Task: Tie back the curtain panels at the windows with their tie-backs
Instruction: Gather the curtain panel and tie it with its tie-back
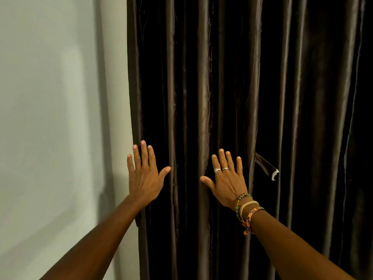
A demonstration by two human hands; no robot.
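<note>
A dark brown, shiny curtain panel hangs in deep vertical folds and fills the middle and right of the head view. My left hand lies flat with straight spread fingers at the curtain's left edge. My right hand, with rings and several bracelets at the wrist, is flat on the folds further right. A short brown tie-back strip with a white end sticks out of the folds just right of my right hand. Neither hand holds anything.
A pale wall fills the left side, right up to the curtain's left edge. The window behind the curtain is hidden.
</note>
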